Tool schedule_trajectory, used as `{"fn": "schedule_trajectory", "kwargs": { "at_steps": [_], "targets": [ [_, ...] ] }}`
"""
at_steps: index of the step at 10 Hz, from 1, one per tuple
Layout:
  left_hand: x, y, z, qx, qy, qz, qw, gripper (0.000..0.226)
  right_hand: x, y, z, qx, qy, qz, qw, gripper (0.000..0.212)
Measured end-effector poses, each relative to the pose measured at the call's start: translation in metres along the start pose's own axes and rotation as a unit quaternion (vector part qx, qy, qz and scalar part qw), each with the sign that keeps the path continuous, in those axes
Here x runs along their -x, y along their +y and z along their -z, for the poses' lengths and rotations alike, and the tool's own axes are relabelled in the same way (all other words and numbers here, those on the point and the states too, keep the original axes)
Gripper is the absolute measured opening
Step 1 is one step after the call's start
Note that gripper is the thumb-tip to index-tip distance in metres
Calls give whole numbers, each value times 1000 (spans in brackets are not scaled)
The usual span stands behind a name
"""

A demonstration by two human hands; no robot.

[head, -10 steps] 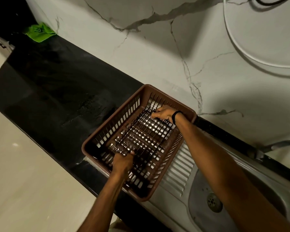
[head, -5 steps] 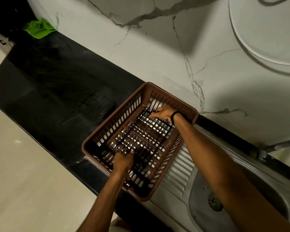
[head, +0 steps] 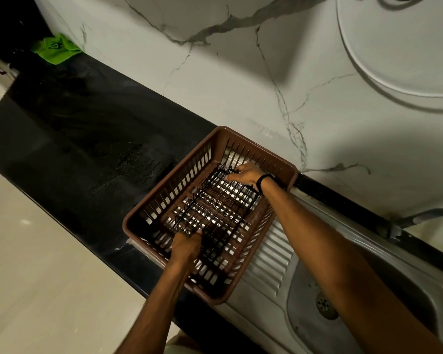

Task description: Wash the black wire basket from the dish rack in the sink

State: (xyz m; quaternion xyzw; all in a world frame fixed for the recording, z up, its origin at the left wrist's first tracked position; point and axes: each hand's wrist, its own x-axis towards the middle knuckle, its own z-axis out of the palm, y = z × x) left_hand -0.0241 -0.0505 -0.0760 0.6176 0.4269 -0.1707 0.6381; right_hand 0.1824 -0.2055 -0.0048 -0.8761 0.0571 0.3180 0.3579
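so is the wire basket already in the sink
No, the black wire basket sits inside the brown dish rack, gripped by both hands.

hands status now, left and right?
Left hand: closed on the near end of the black wire basket.
Right hand: gripping the basket's far end.

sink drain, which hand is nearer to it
Left. The left hand grips the near end of the black wire basket, at the rack side closer to the sink drain. The right hand holds the far end by the wall, farther from it.
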Motion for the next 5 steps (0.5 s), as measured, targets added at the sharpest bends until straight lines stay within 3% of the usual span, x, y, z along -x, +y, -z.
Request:
{"fn": "schedule_trajectory", "kwargs": {
  "at_steps": [2,3,4,5],
  "targets": [
    [28,14,-3,0,-3,-30,1000,26,14,5,-3,39,50,25,998,80],
    [34,13,-5,-6,7,-41,999,54,22,7,-3,41,71,36,996,76],
    [56,20,-6,-87,44,-103,990,79,41,11,-1,66,126,65,988,62],
    [72,21,-9,-142,95,-192,967,74,52,15,-3,71,165,87,980,50]
  ]
}}
